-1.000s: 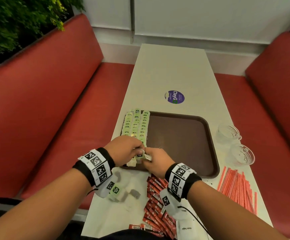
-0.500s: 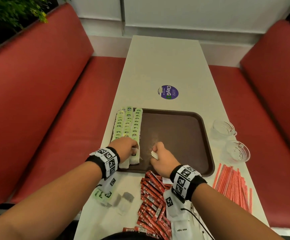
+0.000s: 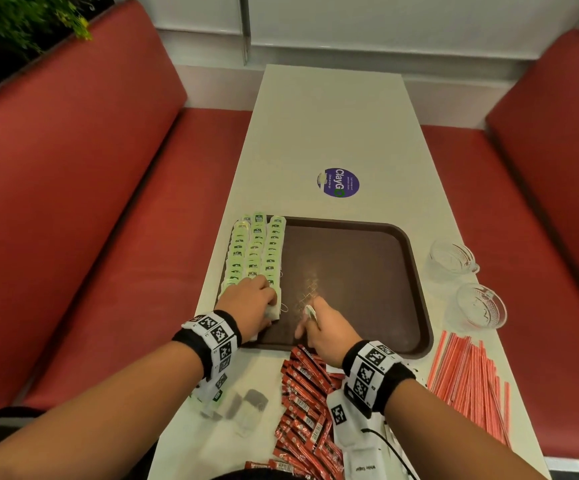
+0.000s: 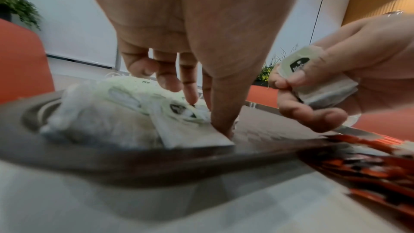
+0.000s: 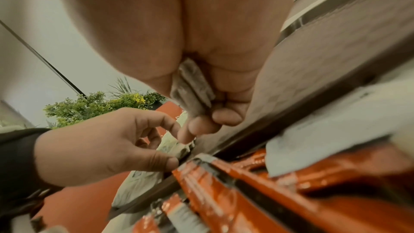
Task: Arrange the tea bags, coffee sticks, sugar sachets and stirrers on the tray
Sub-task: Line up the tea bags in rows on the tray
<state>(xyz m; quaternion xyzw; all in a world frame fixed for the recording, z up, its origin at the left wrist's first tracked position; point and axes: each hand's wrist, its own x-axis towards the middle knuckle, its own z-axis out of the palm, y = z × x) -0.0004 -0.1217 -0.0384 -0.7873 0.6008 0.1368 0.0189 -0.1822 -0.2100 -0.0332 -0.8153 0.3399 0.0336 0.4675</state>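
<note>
On the white table (image 3: 333, 126) from the head view, brown tray (image 3: 367, 271) sits in front of me. Tea bags (image 3: 256, 251) lie in three rows along the tray's left side. My left hand (image 3: 246, 303) rests on the near end of those rows, fingers down on the last bags. My right hand (image 3: 322, 330) is over the tray's near edge, curled around a tea bag (image 3: 309, 311). Coffee sticks (image 3: 305, 403), red, are piled on the table just near the tray, under my right wrist. White sugar sachets (image 3: 360, 462) lie at the pile's right edge. Red stirrers (image 3: 468, 386) are spread to the right of the tray. Two glass cups (image 3: 452, 258) stand beside the tray's right rim. A few loose tea bags (image 3: 246, 407) sit on the table under my left wrist.

Left wrist view: my left hand (image 4: 190, 42) has its fingers (image 4: 220, 112) pointing down, tips pressing the stacked bags onto the tray (image 4: 134, 159). Right hand (image 4: 336, 77) off to the side pinches its tea bag (image 4: 313, 79) between thumb and fingers.

Right wrist view: blurry, my right hand (image 5: 179, 42) grips bags (image 5: 192, 86) folded against the palm. How many, cannot tell. Left hand (image 5: 100, 148) beside it, fingertips touching bags at the tray rim.
</note>
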